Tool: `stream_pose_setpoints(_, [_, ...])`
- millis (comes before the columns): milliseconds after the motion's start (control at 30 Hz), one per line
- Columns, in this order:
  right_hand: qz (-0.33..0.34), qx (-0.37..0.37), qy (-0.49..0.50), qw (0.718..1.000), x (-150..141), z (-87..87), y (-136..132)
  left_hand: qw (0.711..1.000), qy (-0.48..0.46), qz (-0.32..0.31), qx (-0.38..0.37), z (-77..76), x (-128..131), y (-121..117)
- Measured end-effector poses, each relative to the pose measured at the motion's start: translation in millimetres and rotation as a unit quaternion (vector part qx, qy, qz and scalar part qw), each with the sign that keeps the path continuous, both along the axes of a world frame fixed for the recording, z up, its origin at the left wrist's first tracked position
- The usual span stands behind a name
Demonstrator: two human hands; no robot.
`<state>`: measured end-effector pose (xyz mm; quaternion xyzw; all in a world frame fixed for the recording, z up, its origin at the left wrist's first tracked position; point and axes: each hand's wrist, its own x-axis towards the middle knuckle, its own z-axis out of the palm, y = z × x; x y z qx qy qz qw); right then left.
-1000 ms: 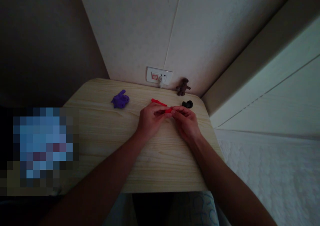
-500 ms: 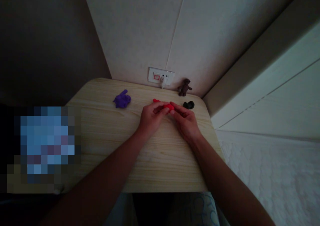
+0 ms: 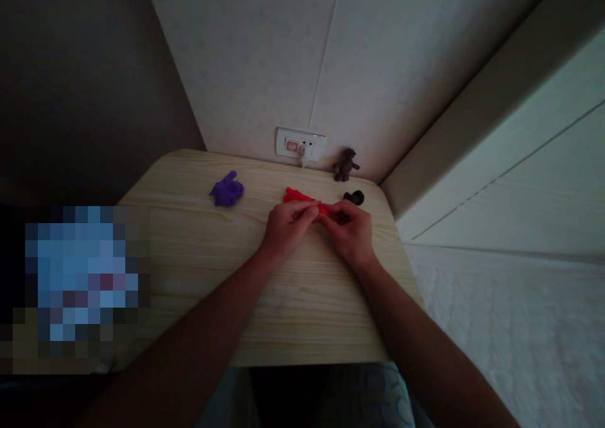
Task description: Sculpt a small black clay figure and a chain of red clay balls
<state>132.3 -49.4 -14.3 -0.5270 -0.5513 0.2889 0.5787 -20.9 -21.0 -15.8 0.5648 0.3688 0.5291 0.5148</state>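
Between left hand (image 3: 286, 224), right hand (image 3: 352, 227): red lump (image 3: 323, 209).

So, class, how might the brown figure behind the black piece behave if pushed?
The brown figure would probably tip, since it stands upright on two short legs. Its outstretched arm might snag first. It looks small, so likely light.

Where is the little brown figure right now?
In the head view, the brown figure stands at the back right of the table, near the wall, right of the socket and behind the black piece by the right hand.
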Motion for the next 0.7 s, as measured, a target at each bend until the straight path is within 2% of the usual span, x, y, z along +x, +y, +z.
stream_pose_setpoints(100, [-0.026,0.030,-0.059,0.997,-3.5,-0.3,-1.8,1.000,0.018,-0.006,-0.007,1.9,1.1,-1.7])
stream_pose_setpoints(233, [-0.029,0.054,-0.119,0.991,-6.5,2.3,-1.8,0.999,-0.010,-0.005,-0.042,5.4,1.6,-2.6])
stream_pose_setpoints(333, [0.003,0.061,-0.144,0.988,-5.0,5.2,-0.4,0.996,-0.056,-0.007,-0.076,4.8,1.6,-0.4])
stream_pose_setpoints(533, [0.092,0.069,-0.127,0.985,-0.5,6.2,-0.7,0.970,-0.184,-0.027,-0.156,3.1,1.6,4.6])
stream_pose_setpoints(700, [0.050,0.095,-0.150,0.983,-5.8,9.8,-3.4,0.960,-0.217,-0.035,-0.176,10.5,2.3,1.6])
